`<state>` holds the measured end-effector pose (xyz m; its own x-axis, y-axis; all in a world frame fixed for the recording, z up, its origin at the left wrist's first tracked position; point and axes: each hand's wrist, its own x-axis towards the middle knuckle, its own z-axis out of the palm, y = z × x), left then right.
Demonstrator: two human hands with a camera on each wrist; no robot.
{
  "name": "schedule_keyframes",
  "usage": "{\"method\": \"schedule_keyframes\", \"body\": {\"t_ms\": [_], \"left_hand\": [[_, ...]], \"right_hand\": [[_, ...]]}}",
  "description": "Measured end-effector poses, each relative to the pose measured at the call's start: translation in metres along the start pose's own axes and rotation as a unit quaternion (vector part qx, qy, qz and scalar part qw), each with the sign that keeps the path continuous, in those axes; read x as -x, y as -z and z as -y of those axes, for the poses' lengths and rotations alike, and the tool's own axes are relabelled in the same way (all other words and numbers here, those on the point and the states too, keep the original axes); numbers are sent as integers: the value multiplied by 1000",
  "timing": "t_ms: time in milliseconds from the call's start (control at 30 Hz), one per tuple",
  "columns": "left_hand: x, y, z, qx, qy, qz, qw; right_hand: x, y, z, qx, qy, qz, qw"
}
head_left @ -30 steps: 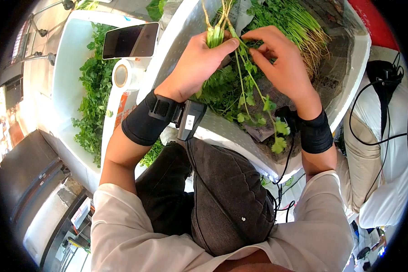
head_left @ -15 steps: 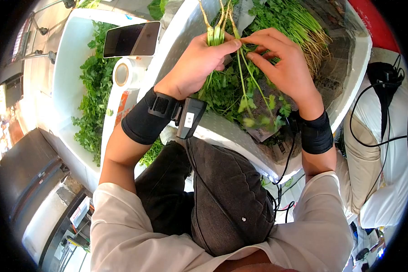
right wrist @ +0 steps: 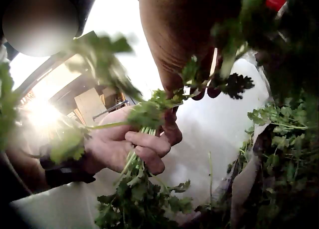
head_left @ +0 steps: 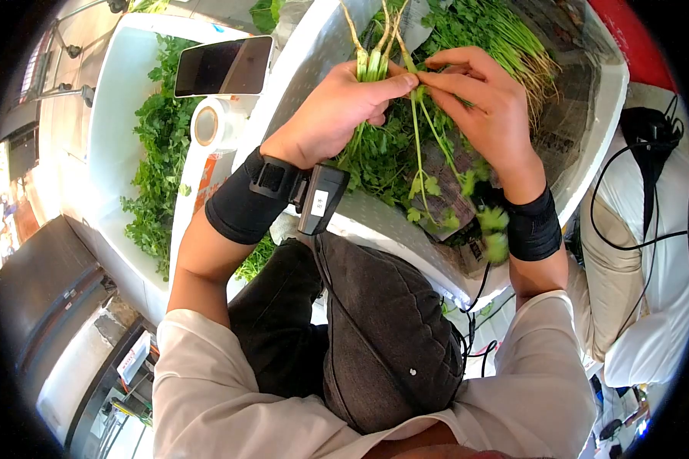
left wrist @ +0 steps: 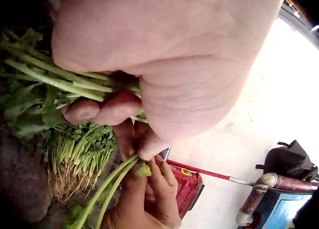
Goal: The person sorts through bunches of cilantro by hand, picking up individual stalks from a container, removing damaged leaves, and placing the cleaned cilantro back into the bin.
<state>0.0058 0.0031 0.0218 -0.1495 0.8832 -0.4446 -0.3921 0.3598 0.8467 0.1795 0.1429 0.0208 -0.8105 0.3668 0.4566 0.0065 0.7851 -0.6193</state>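
Observation:
In the head view my left hand grips a small bunch of coriander, its pale roots pointing up and its leaves hanging below the fist. At the left thumb tip, my right hand pinches a separate coriander sprig whose leafy ends dangle down. The left wrist view shows the right fingers bent around two thin stems, close under the left thumb. Left fingers curl around the bunched stems in the right wrist view, where blurred leaves cover part of the scene.
Beneath the hands stands a white foam box lined with newspaper, holding a coriander pile with roots to the right. Another white box holds more greens at left. A phone and a tape roll sit between. Cables hang at right.
The right hand has shifted slightly and its fingertips have closed in at the left thumb. The dangling sprig's leaves have swung about. The left hand keeps its grip on the bunch.

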Motion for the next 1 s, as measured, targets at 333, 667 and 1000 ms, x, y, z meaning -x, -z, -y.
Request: {"method": "schedule_keyframes", "body": {"t_ms": [333, 667, 1000], "left_hand": [[-1, -1, 0, 73, 18, 11, 997], [-3, 1, 2, 37, 13, -1, 999], [-3, -2, 5, -1, -16, -21, 1000]], "right_hand": [[-5, 5, 7, -20, -6, 11, 1000], [-2, 7, 7, -7, -3, 41, 999], [-3, 5, 7, -21, 31, 17, 999]]}}
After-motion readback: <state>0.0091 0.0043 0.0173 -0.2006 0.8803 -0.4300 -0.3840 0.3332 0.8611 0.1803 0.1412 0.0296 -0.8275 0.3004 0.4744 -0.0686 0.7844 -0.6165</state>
